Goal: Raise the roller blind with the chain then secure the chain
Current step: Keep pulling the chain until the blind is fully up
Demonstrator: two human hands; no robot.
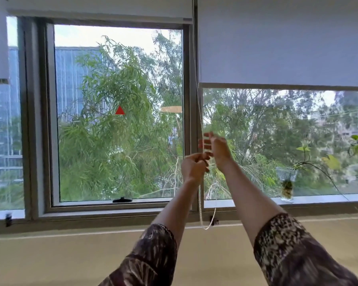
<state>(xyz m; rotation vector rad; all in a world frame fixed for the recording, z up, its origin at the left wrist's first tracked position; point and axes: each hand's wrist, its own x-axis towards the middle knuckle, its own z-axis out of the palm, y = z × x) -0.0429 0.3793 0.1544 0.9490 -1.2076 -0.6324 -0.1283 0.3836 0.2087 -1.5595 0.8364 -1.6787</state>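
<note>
Pulling hand over hand, the left hand (193, 169) and right hand (217, 148) each grip the bead chain (200, 112) beside the half-raised roller blind (281, 44), probably for steady tension.

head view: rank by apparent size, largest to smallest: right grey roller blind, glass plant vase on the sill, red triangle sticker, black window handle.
1. Grey fabric roller blind, right window.
2. Clear glass vase with a plant cutting.
3. Black window handle and red triangle sticker: look similar, not ranked.
</note>
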